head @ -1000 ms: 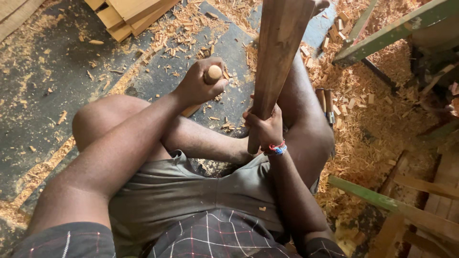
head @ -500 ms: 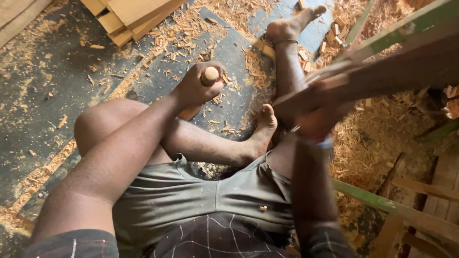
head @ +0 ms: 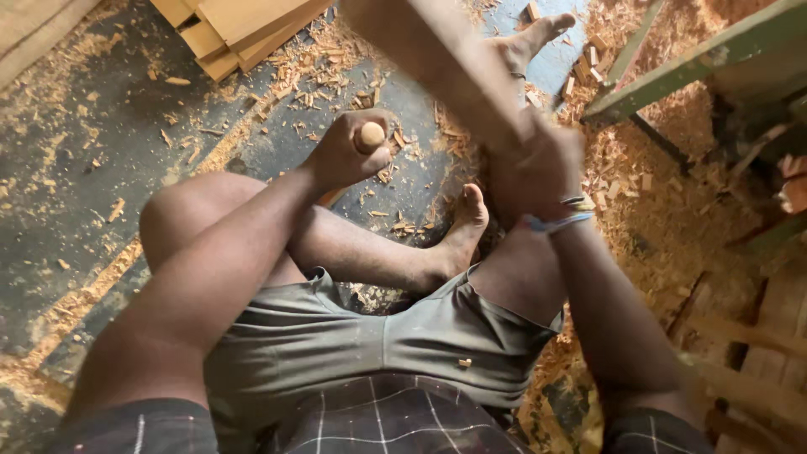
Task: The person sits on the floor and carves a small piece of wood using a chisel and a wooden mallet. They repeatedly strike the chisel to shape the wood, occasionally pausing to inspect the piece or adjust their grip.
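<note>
Soft, even daylight fills the frame, with no glare and only faint shadows beneath the bent legs at centre. The right hand (head: 538, 172) and the wooden piece (head: 437, 59) it grips smear with motion blur in the upper middle. The lower right corner is soft and streaked too.

Stacked boards (head: 239, 29) at the far left, wooden handle (head: 371, 134) in the left hand (head: 345, 151), plank (head: 437, 59) right of it in the right hand (head: 538, 168), shavings (head: 672, 202) further right

The right hand (head: 538, 168) has swung the wooden board (head: 437, 59) leftward.
</note>
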